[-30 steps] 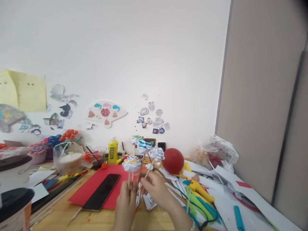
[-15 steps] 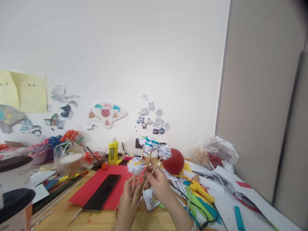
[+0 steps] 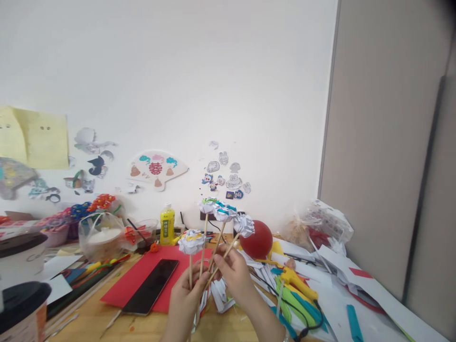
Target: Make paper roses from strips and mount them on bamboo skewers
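Note:
Several paper flowers on thin wooden sticks rise from my two hands above the table. My left hand point(image 3: 190, 289) is closed round the lower sticks, among them that of the white flower with yellow point(image 3: 192, 242). Close beside it, my right hand point(image 3: 231, 268) pinches the sticks leaning right. These carry a white-and-blue flower point(image 3: 225, 212) and a plain white flower point(image 3: 244, 224). A white-and-green flower point(image 3: 208, 205) stands behind. Below the hands lie white paper strips point(image 3: 221, 295). Which stick each finger touches is partly hidden.
Left of my hands, a black phone point(image 3: 151, 286) lies on red paper point(image 3: 123, 289). A yellow bottle point(image 3: 167, 224) and a red ball point(image 3: 257, 239) stand behind. Rightward are a yellow glue gun point(image 3: 298, 282) with a cord and paper scraps. Lidded cups point(image 3: 23, 311) stand far left.
The white-and-yellow flower and the white-and-green one have moved left, spreading the bunch. My left hand has shifted slightly left; my right hand stays nearly in place.

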`<state>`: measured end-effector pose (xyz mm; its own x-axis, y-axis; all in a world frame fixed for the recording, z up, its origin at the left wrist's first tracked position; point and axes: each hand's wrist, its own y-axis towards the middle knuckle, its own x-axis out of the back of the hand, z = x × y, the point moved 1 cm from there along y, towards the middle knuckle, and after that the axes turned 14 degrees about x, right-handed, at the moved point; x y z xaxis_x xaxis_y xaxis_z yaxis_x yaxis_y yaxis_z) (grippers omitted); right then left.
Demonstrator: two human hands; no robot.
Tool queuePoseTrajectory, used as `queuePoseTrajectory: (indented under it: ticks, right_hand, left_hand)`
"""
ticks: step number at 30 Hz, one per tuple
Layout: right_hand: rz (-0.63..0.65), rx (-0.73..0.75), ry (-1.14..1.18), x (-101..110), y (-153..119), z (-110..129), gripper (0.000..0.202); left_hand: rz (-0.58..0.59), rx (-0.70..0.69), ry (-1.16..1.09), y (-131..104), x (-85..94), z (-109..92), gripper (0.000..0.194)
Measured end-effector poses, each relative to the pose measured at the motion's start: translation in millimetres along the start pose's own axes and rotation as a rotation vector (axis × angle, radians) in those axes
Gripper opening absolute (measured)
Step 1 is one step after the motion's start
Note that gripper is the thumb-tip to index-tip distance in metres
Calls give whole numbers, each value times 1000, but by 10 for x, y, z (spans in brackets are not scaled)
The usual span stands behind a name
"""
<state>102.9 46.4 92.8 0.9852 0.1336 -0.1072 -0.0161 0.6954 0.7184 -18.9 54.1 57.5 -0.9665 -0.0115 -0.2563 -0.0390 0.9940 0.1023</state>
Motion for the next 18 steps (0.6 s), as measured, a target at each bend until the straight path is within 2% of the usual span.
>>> queuePoseTrajectory:
  ticks: [6, 8, 12, 15, 18]
  right_hand:
    - [48, 7, 25, 115, 26, 142, 35]
    - [0, 22, 32, 145, 36, 207, 37]
    - [-178, 96, 11, 206, 61, 326, 37]
    - [-216, 113, 22, 186, 58, 318, 36]
    - [-156, 70, 87, 76, 23, 208, 36]
  left_hand:
    - [7, 33, -4, -22, 36, -96, 35]
    - [1, 28, 5, -14, 73, -133, 35]
    - [11, 26, 9, 28, 138, -167, 39]
    - [85, 63, 16, 36, 108, -134, 41]
    - [181, 93, 30, 17, 36, -75, 44]
